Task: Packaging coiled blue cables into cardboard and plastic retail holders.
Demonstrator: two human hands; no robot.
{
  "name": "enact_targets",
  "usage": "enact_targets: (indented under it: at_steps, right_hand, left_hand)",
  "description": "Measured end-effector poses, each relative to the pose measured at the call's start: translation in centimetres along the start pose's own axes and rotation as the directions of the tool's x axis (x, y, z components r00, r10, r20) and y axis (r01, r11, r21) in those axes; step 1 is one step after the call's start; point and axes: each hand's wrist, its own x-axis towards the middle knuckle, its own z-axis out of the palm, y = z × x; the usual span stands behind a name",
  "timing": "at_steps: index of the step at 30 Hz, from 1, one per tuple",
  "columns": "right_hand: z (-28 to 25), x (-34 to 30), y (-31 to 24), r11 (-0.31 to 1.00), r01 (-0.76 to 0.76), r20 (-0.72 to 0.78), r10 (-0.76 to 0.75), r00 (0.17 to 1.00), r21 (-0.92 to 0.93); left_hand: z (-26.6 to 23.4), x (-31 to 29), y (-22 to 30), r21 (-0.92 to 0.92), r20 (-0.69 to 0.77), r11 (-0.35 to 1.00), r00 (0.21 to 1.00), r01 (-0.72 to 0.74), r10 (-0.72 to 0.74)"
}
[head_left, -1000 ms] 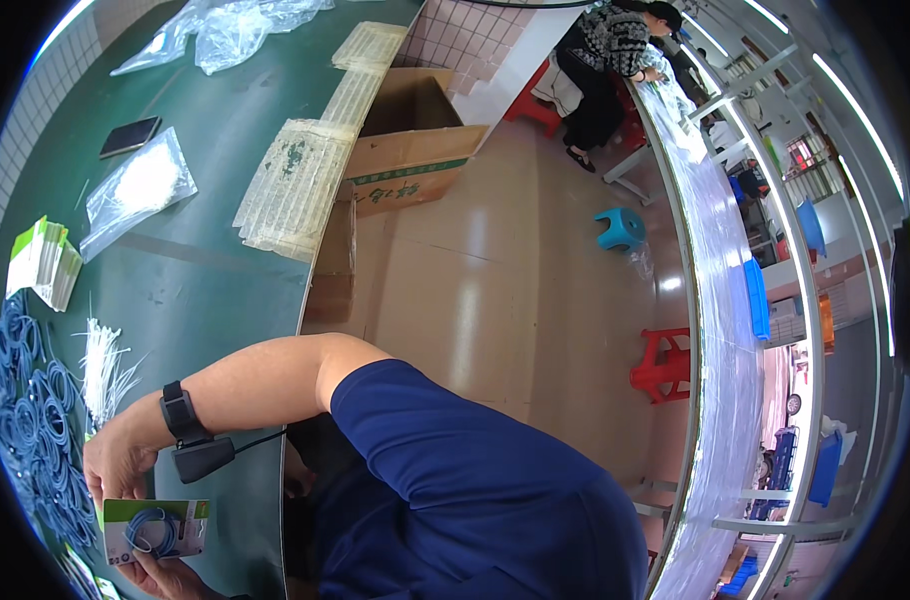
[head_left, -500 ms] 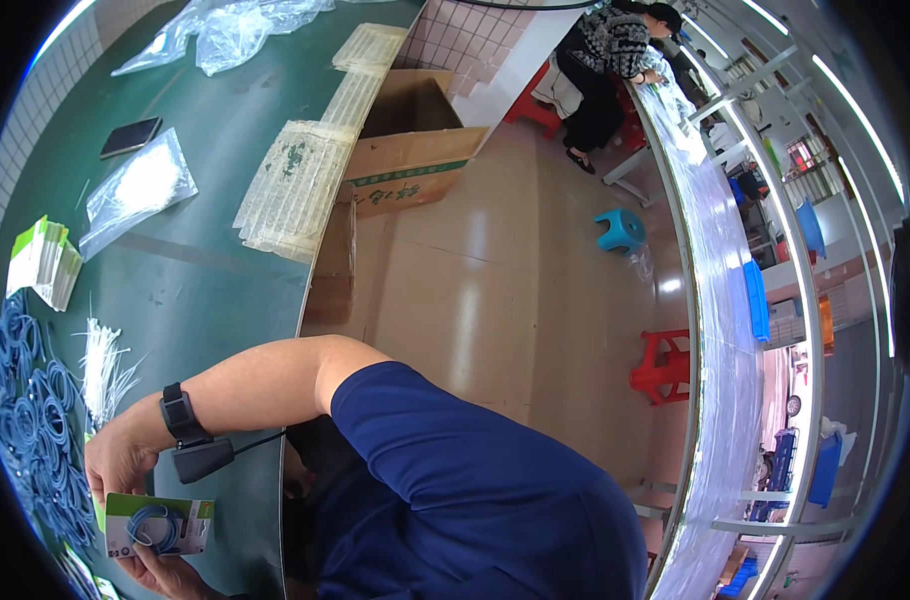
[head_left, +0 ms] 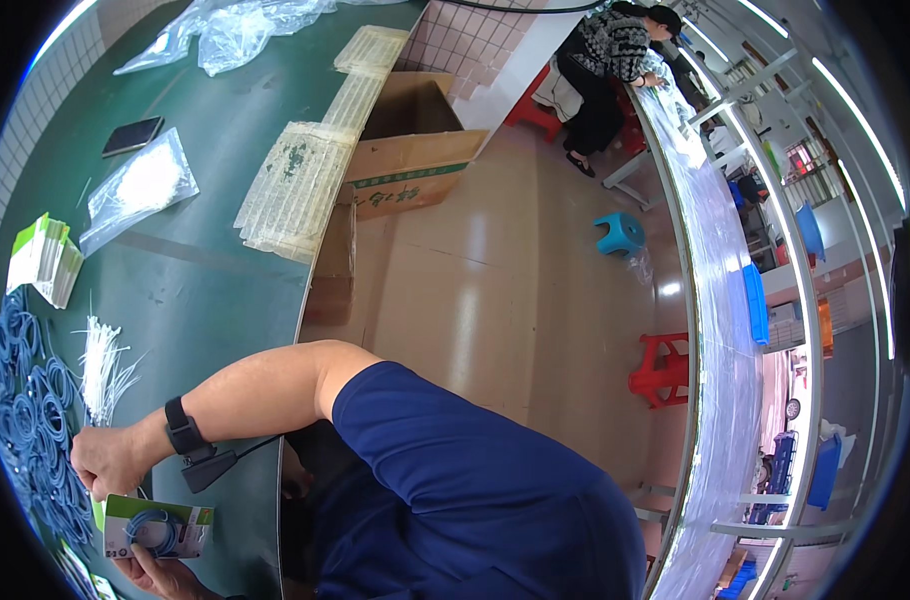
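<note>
Gripping by its lower edge, with the fingers of the left hand (head_left: pixel 167 577) closed and the thumb in front, a green-and-white card (head_left: pixel 192 540) bearing a coil of blue cable (head_left: pixel 173 532), over the green bench (head_left: pixel 210 310). Bending the right hand (head_left: pixel 112 460) just above the card's top left corner, with fingers curled downward; cannot tell how far apart or whether holding anything. Hemmed in beside the right hand by a pile of blue cables (head_left: pixel 47 430) and a bunch of white zip ties (head_left: pixel 102 372). Farther along, finding a stack of green-and-white cards (head_left: pixel 49 262), a clear bag (head_left: pixel 143 190) of white pieces, a dark phone (head_left: pixel 133 136), taped cardboard (head_left: pixel 290 190) at the edge and crumpled clear plastic (head_left: pixel 237 38). Past the edge, finding an open box (head_left: pixel 405 160) on the floor (head_left: pixel 485 300), then a red stool (head_left: pixel 661 372), a blue stool (head_left: pixel 621 233), a film-covered far bench (head_left: pixel 717 330) and a seated person (head_left: pixel 607 65).
</note>
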Motion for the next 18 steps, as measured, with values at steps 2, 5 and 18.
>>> enact_targets:
  at_steps: [2, 5, 18]
  right_hand:
    - [0.3, -0.2, 0.2, 1.0, 0.01, -0.019, -0.01, 1.0, -0.014]
    - [0.7, -0.4, 0.0, 0.999, 0.036, -0.021, -0.037, 0.999, -0.024]
    - [0.4, -0.1, -4.8, 0.874, -0.148, -0.014, 0.174, 0.985, 0.462]
  left_hand:
    - [0.1, -0.1, 0.0, -0.004, -0.014, 1.0, 1.0, -0.003, 0.003]
    - [0.4, -0.1, 0.4, -0.005, -0.044, 1.0, 0.999, -0.016, 0.016]
    - [-1.4, 0.5, 1.0, -0.045, -0.087, 0.982, 0.979, 0.181, -0.184]
